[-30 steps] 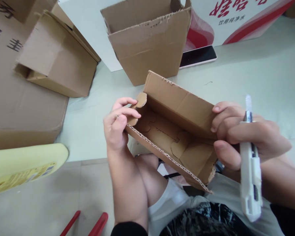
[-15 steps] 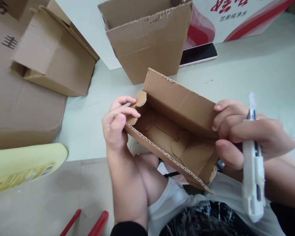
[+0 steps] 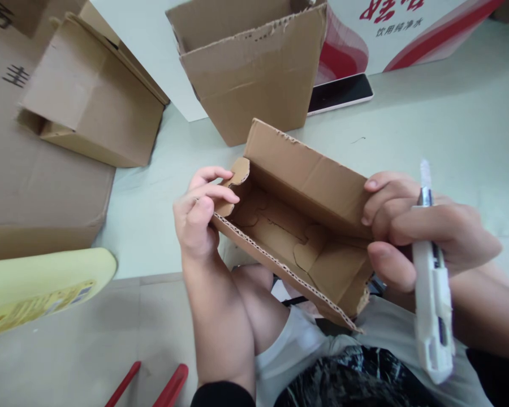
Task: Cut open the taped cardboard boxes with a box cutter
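An open cardboard box [image 3: 307,169] is tilted above my lap, its inside facing me and its top edges rough. My left hand [image 3: 199,212] grips the box's left end, fingers over a small notched flap [image 3: 238,172]. At the right end, my right hand [image 3: 424,229] holds a white utility knife [image 3: 432,311] between its fingers, blade pointing up and away. The fingertips of that hand also touch the box's right end. Interlocked bottom flaps show inside the box.
Behind stands another open cardboard box [image 3: 254,85] beside a black-screened phone [image 3: 341,94]. A white and red carton [image 3: 407,42] is at the back. Left are more cardboard boxes [image 3: 97,96] and a pale yellow bottle-like container [image 3: 46,282]. Red bars [image 3: 169,387] show below the pale table [image 3: 432,124].
My right hand with the knife has shifted slightly left, and the box has moved a little left with it. The grips look the same.
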### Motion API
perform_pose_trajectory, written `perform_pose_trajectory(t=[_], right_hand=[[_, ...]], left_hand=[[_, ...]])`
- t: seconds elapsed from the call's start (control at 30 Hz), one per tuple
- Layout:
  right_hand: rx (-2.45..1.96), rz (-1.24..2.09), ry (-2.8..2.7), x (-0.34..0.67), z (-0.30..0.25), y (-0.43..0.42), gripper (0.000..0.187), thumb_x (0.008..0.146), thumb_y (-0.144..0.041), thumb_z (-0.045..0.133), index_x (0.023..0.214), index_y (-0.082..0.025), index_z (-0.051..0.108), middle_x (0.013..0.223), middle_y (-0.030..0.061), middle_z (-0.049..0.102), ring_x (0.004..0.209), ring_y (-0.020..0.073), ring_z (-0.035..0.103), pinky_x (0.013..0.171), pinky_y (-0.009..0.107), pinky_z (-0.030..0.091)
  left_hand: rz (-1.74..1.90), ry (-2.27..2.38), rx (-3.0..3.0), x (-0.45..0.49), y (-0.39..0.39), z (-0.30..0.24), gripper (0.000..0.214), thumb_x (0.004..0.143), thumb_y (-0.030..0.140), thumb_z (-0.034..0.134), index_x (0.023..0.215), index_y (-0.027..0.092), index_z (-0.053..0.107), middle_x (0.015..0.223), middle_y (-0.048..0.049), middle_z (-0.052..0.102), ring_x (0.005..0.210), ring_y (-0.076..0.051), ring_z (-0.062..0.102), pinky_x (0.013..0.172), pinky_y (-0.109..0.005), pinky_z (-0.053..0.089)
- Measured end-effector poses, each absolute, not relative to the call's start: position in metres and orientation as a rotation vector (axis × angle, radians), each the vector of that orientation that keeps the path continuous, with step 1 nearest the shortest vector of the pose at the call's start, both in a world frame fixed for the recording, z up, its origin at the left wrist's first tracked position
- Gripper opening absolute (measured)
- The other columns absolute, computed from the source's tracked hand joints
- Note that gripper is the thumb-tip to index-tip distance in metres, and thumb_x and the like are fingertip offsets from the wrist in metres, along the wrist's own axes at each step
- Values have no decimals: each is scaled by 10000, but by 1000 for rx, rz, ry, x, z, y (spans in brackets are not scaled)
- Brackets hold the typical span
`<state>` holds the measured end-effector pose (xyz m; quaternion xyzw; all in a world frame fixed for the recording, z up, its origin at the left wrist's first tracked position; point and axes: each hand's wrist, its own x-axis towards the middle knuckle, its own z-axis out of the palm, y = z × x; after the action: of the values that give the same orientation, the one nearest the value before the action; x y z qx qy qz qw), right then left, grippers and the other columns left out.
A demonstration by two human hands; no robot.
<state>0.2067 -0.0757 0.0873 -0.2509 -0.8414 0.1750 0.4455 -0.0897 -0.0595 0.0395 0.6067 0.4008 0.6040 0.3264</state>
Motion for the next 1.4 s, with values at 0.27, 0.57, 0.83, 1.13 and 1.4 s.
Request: perform_pose_trajectory(t=[0.27,0.57,0.83,1.13,1.4], right_hand=[[-563,411,-2031,207,83,-74,321,775,-126,683,740,-256,392,584,-98,443,497,105,533,822,390,593],[-623,469,-2062,208,83,-74,354,786,-132,670,669,-247,357,540,-92,431,514,109,541,860,394,588],[-660,501,-2087,212,87,-76,348,818,-158,673,665,-253,375,539,-87,424,523,125,547,885,420,589],[-671,373,-1941,202,74,-70,378,798,-67,654,663,-254,354,528,-98,381,484,108,505,773,360,576],[-660,249,-1952,197,72,-69,332,773,-43,674,746,-248,414,563,-110,428,465,78,485,741,336,585]], left_hand=[[1568,1084,1598,-91,-59,39,415,914,640,617,734,317,804,1012,-87,724,1068,-299,659,1013,-513,504],[1590,1017,1574,-91,-61,38,358,948,563,608,814,339,853,1047,-84,760,1086,-295,643,994,-493,490],[1596,1047,1587,-90,-60,39,374,934,580,608,775,328,834,1021,-80,756,1076,-299,655,1003,-505,496],[1555,1056,1618,-90,-61,41,388,937,616,621,762,323,807,1028,-88,721,1085,-301,652,1021,-518,494],[1578,1054,1620,-90,-60,40,371,958,582,608,784,330,818,1018,-74,738,1093,-298,651,1016,-487,477]])
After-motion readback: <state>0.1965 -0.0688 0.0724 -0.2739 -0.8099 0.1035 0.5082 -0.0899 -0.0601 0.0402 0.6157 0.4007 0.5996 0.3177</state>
